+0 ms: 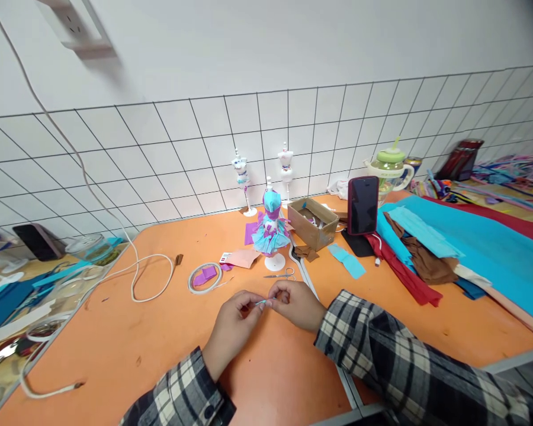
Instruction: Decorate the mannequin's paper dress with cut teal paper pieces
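Observation:
My left hand (237, 322) and my right hand (295, 303) meet above the orange table, fingertips pinched together. Between them is a small light-blue strip (260, 302), thin and mostly covered by the fingers; whether it is paper or cloth I cannot tell. Just beyond the hands lie small scissors (281, 275). Behind those stands a miniature dress form (270, 225) in a blue and purple ruffled dress, on a round white base. To the left, a roll of white tape (205, 278) lies flat with purple scraps (204, 276) inside its ring.
A cardboard box (313, 223), a propped phone (363, 205) and a green-lidded jug (388, 168) stand at the back right. Blue, brown and red sheets (421, 248) cover the right side. Two more dress forms (241, 177) stand by the wall. A white cable (135, 278) loops at left.

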### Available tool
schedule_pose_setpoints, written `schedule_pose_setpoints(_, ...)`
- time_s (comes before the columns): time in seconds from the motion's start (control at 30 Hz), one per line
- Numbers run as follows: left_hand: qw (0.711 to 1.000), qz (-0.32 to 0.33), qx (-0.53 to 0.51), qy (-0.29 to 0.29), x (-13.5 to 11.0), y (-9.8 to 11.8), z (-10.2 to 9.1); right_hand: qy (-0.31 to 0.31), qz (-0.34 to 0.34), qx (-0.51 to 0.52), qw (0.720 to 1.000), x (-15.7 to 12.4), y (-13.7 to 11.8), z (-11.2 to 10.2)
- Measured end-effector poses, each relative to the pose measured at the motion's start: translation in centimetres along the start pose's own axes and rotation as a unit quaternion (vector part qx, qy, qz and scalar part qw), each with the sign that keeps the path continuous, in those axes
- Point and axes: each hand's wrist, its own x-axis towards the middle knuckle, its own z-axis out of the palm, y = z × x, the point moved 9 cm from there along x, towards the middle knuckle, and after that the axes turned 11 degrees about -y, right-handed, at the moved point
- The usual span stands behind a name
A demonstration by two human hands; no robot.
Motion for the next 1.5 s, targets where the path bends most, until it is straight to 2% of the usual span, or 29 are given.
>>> schedule_pose_setpoints(0.07,0.998,0.006,-0.060,0.017,-0.1,0.1,-0.3,0.010,-0.001,0.028,1.000,0.0,0.0,-0.1)
schedule_pose_setpoints(0.13,0.995,0.012,-0.102,0.010,-0.1,0.2,0.0,0.025,-0.007,0.068,0.997,-0.1,0.0,-0.2)
schedule_pose_setpoints(0.23,0.995,-0.009,-0.090,-0.030,-0.1,0.0,1.1,0.024,-0.012,0.137,0.990,0.0,0.3,0.0)
schedule_pose_setpoints(0.43,0.992,0.008,-0.099,-0.077,-0.2,0.1,2.1,-0.041,0.031,0.265,0.963,0.1,1.3,1.2)
schedule_pose_setpoints(0.6,0.991,0.006,-0.101,-0.083,-0.1,-0.2,1.9,-0.040,0.033,0.326,0.944,0.1,1.4,0.8)
schedule_pose_setpoints(0.7,0.989,0.001,-0.113,-0.092,-0.1,-0.1,2.1,-0.058,0.057,0.348,0.934,0.1,2.0,1.1)
schedule_pose_setpoints(0.8,0.986,0.001,-0.130,-0.101,-0.1,0.2,2.2,-0.047,0.061,0.345,0.935,0.1,2.2,0.8)
schedule_pose_setpoints(0.93,0.983,0.019,-0.156,-0.095,-0.2,0.6,2.0,-0.011,0.036,0.260,0.965,-0.3,1.0,0.0)
schedule_pose_setpoints(1.03,0.988,0.018,-0.130,-0.084,-0.3,0.7,2.1,-0.006,0.014,0.205,0.979,-0.8,-0.3,0.2)
schedule_pose_setpoints(1.2,0.992,-0.024,-0.111,-0.053,-0.2,0.1,1.8,-0.005,0.039,0.226,0.973,-1.0,0.1,0.8)
schedule_pose_setpoints(1.33,0.990,-0.044,-0.113,-0.066,-0.2,-0.2,2.0,0.021,0.006,0.222,0.975,-0.7,0.0,-0.3)
schedule_pose_setpoints(1.5,0.989,-0.043,-0.114,-0.086,-0.2,-0.5,2.7,0.060,-0.020,0.156,0.986,-0.6,-0.1,-1.7)
